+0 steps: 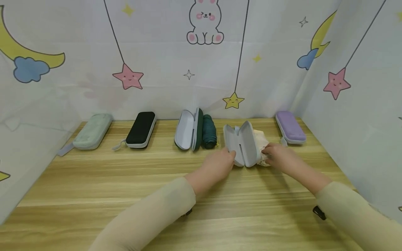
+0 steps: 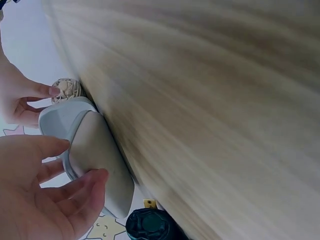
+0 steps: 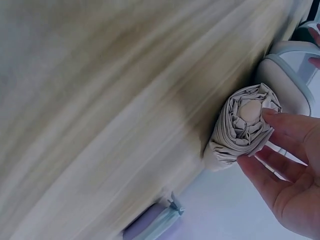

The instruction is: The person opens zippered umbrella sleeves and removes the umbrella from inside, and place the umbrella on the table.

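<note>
An open case (image 1: 232,141) with a pale grey lining stands unzipped on the table. My left hand (image 1: 220,161) holds its near end; in the left wrist view the left hand (image 2: 55,185) has its fingers about the rim and the beige outer shell (image 2: 102,160). Against the case's right side lies a rolled cream folding umbrella (image 1: 261,139). My right hand (image 1: 279,156) grips the near end of it. The right wrist view shows this right hand (image 3: 295,170) with thumb and fingers on the umbrella's pleated cloth (image 3: 235,132), around a round pale end.
Left of the open case stand a dark green rolled umbrella (image 1: 209,131) and an open green case (image 1: 186,130). Farther left lie a closed black case (image 1: 141,129) and a pale green one (image 1: 94,130). A purple case (image 1: 290,127) lies at right. Printed cloth (image 1: 163,55) hangs behind.
</note>
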Tool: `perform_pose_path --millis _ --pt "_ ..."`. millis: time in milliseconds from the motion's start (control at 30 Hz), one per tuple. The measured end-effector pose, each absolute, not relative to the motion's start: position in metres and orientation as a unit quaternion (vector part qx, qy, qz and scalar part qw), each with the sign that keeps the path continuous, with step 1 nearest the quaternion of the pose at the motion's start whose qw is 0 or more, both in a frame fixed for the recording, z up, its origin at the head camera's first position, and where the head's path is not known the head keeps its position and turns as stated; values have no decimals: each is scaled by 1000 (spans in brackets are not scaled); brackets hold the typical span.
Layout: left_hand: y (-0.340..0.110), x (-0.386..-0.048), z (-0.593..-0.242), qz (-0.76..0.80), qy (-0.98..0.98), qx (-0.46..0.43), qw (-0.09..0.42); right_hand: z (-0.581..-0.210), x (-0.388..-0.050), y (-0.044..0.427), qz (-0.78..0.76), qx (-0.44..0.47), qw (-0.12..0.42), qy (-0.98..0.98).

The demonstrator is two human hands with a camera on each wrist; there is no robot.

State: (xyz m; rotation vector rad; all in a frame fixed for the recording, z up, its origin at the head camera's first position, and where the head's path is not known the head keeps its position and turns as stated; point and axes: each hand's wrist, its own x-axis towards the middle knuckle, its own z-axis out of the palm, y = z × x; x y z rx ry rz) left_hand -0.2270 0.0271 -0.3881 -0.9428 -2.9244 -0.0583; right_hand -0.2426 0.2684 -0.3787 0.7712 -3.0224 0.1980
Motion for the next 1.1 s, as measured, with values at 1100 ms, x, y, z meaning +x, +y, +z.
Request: perform_pose_path --millis 1100 --pt "58 -289 -390 20 -976 -214 -46 -377 -317 280 46 201 -15 -978"
